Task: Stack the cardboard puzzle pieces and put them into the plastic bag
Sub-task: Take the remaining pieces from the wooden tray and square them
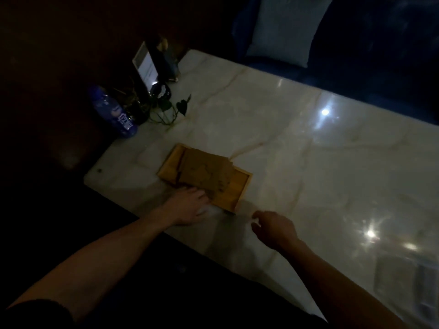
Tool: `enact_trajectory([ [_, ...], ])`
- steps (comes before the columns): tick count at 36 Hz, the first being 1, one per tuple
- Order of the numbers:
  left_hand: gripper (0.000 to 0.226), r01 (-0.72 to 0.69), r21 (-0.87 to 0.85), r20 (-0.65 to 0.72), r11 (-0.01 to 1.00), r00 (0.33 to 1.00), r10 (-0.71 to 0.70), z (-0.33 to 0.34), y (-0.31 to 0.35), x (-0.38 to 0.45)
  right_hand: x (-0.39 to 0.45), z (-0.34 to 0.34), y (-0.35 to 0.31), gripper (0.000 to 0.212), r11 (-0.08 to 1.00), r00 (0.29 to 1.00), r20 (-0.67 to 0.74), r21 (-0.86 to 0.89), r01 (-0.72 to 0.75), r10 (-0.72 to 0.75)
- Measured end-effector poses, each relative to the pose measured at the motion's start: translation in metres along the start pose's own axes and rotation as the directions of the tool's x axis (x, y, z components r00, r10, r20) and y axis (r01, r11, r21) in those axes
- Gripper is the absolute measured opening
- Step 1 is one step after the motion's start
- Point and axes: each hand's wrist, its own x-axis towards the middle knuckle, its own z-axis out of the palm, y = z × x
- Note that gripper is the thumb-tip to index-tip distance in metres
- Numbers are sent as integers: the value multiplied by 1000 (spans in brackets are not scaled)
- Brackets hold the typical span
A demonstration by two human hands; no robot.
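Marble-topped table [297, 143]: pale, veined and glossy, with bright light spots on its right part; we see it in dim light.

Wooden tray [237, 188]: shallow and rectangular, lying near the table's near edge at an angle to it.

Cardboard puzzle pieces [204, 169]: brown, flat and overlapping in a loose spread on the tray, covering most of its floor and jutting a little over its far rim.

Left hand [190, 205]: palm down at the tray's near corner, fingers spread and flat, the fingertips touching the nearest edge of the pieces; we see nothing gripped.

Right hand [273, 227]: above the bare table, just right of the tray and apart from it, thumb and forefinger curled close together. A faint pale sliver shows at their tips; we cannot tell whether they pinch anything.

Plastic bag [408, 286]: possibly the faint clear sheet flat on the table at the far right; too dim for us to be sure.

Far left corner: a blue-labelled water bottle [114, 112], a small leafy plant [166, 108] and a standing card holder [146, 65].

Pale cushion [287, 29]: beyond the table.
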Motion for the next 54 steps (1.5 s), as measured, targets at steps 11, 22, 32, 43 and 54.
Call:
enact_trajectory([
  [11, 68, 357, -285, -134, 889, 904, -406, -12, -74, 22, 76, -42, -56, 45, 992, 1000, -11, 124, 12, -11],
  [22, 75, 684, -624, 266, 378, 640, -721, -18, -64, 61, 109, -43, -76, 27, 557, 935, 226, 755, -346, 274],
  [32, 68, 658, -702, 315, 271, 629, -711, -15, -51, 78, 112, -42, -82, 8, 106, 859, 454, 866, -488, 237],
  [43, 74, 584, -807, 481, -89, 561, -674, -27, -52, 81, 107, -43, -66, 21, 14, 869, 457, 884, -468, 189],
  [54, 97, 514, -858, 412, -1, 685, -601, -41, -20, 66, 65, -34, -30, 51, 375, 944, 124, 895, -240, 306],
])
